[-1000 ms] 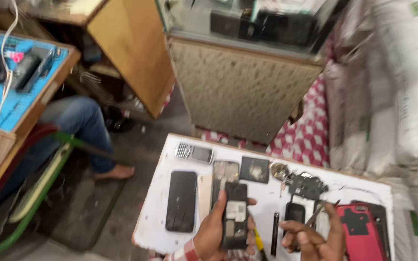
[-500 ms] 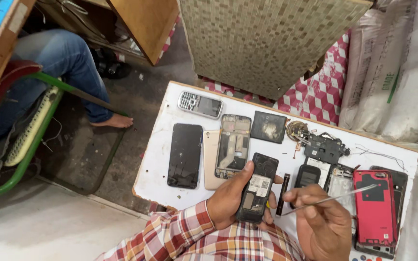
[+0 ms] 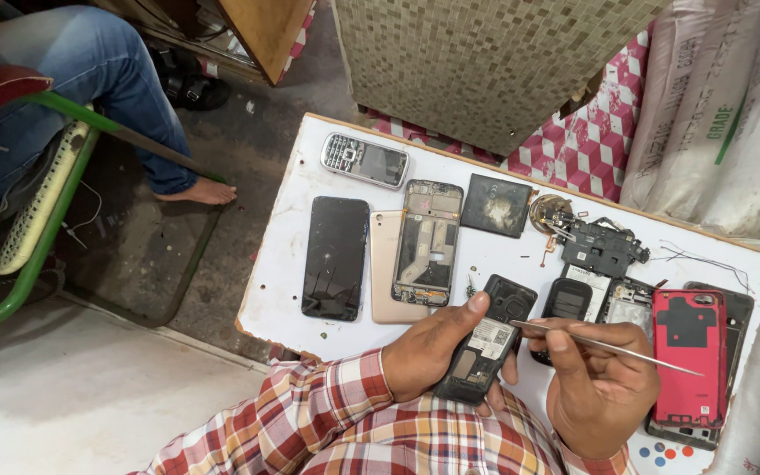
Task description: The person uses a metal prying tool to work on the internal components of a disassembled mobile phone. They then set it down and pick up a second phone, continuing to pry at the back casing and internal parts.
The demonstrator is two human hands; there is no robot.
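Left hand (image 3: 433, 352) is wrapped firmly round a small black phone (image 3: 485, 339) with its back cover off, label and innards facing up, held just above the near edge of the white table (image 3: 288, 290). Right hand (image 3: 600, 387) sits at about three o'clock from it, fingers pinched shut on a thin metal pick (image 3: 604, 345), blunt end toward the open phone, the point trailing off to the right over a red phone back (image 3: 688, 356).

As for progress: the handset's back is already off and its inside is exposed, yet the board looks to be in place, so I'd judge the stripping-down partly done with the inner parts left to come out. Whether any screws are out, too small to tell.

Around the table, at eleven o'clock from the held phone lies a bare phone frame (image 3: 428, 242) on a gold back plate, and farther out at ten o'clock a dark touchscreen phone (image 3: 336, 257). Up top, a silver keypad phone (image 3: 364, 160). At one o'clock, a loose black circuit assembly (image 3: 604, 246).
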